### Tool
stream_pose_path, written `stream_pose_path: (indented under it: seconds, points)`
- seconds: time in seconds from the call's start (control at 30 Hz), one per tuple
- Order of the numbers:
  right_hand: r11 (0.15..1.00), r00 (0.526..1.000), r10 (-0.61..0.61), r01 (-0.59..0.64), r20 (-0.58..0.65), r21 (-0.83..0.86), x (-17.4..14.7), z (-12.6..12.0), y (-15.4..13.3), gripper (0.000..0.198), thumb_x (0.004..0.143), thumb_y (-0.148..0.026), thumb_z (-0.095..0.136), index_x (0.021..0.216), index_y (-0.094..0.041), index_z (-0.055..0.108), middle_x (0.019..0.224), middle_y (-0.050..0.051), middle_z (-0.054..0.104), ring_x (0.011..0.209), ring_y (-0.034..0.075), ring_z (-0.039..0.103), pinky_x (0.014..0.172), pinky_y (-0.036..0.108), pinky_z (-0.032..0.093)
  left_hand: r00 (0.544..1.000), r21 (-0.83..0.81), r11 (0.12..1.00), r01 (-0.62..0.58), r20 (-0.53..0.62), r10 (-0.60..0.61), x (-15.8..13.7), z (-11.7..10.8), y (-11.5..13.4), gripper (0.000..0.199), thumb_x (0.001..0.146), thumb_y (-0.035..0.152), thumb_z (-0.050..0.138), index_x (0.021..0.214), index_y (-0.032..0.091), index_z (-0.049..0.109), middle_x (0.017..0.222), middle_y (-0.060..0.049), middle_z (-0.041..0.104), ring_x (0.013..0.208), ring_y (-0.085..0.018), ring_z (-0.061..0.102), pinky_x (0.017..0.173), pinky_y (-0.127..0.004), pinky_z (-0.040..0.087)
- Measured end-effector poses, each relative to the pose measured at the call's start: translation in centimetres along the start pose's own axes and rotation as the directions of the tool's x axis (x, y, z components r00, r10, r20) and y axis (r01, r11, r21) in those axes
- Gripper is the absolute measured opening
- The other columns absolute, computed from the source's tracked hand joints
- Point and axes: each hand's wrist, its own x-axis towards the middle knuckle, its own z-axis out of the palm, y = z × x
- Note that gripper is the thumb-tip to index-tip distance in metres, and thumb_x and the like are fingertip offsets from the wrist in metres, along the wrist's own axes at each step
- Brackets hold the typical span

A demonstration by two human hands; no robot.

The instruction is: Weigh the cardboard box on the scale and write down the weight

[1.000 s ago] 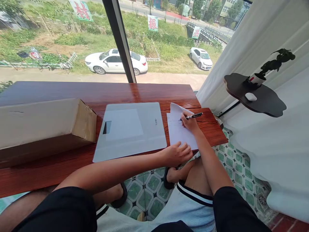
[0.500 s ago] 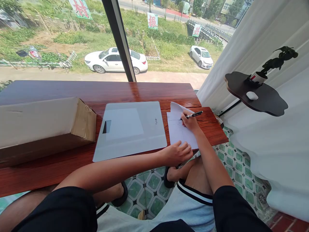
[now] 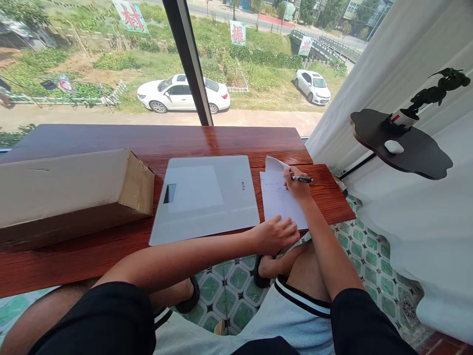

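White writing paper with lines of handwriting lies at the right end of the table, its top sheet curling up at the far edge. My right hand is closed around a black pen beside the raised sheet. The pen's back end points right; its tip is hidden by my fingers. At the paper's near edge rests my left hand, fingers bent over it and thumb out of sight. A grey board-like panel with small dark lettering lies just left of the paper.
A long cardboard box occupies the left of the reddish wooden table. To the right, a dark wavy-edged stand holds a potted plant and a white mouse-shaped object. White curtains hang alongside.
My right hand has moved slightly up the paper and turned, so the pen lies flatter and its tip is now hidden. My left hand stays at the near edge. The view has shifted slightly.
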Motion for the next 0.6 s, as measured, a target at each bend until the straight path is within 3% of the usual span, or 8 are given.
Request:
stream_pose_path:
  seconds: [0.13, 0.27, 0.37, 0.6]
  points:
    - [0.978, 0.989, -0.147, 0.143, -0.014, -0.155, -0.2, -0.3, -0.4, 0.036, 0.098, -0.051, 0.048, 0.086, -0.019, 0.058, 0.070, 0.003, 0.062, 0.064, 0.016, 0.059, 0.069, 0.028, 0.042, 1.000, -0.008, 1.000, -0.001, 0.006, 0.001, 0.0, -0.1, 0.0, 0.029, 0.091, 0.020, 0.042, 0.118, 0.015, 0.054, 0.114, -0.012, 0.062, 0.095, -0.022, 0.056, 0.070, -0.036, 0.039]
    - [0.931, 0.965, -0.261, 0.250, -0.006, -0.266, -0.2, -0.4, -0.8, 0.022, 0.095, -0.036, 0.057, 0.104, -0.018, 0.063, 0.093, 0.006, 0.067, 0.081, 0.019, 0.062, 0.075, 0.028, 0.043, 1.000, 0.017, 1.000, 0.000, -0.024, 0.000, 0.0, -0.1, 0.0, 0.027, 0.092, 0.021, 0.043, 0.115, 0.015, 0.056, 0.114, -0.013, 0.062, 0.096, -0.022, 0.055, 0.069, -0.035, 0.038]
    - [0.918, 0.967, -0.254, 0.250, 0.028, -0.307, 0.1, -0.3, -1.3, 0.019, 0.092, -0.021, 0.057, 0.109, -0.017, 0.063, 0.100, 0.007, 0.067, 0.087, 0.019, 0.062, 0.076, 0.029, 0.043, 0.999, 0.044, 0.999, -0.011, -0.047, 0.013, 0.0, -0.2, 0.0, 0.026, 0.092, 0.020, 0.044, 0.114, 0.015, 0.057, 0.114, -0.013, 0.062, 0.096, -0.022, 0.055, 0.069, -0.034, 0.037]
    - [0.856, 0.967, -0.198, 0.251, 0.163, -0.452, 0.8, 0.4, -2.7, 0.037, 0.090, -0.004, 0.043, 0.115, -0.021, 0.062, 0.107, 0.006, 0.064, 0.091, 0.020, 0.060, 0.067, 0.030, 0.035, 0.999, 0.109, 0.993, -0.053, 0.020, 0.051, -0.1, -0.8, 0.2, 0.029, 0.093, 0.020, 0.044, 0.117, 0.014, 0.058, 0.116, -0.015, 0.063, 0.090, -0.020, 0.053, 0.066, -0.033, 0.034]
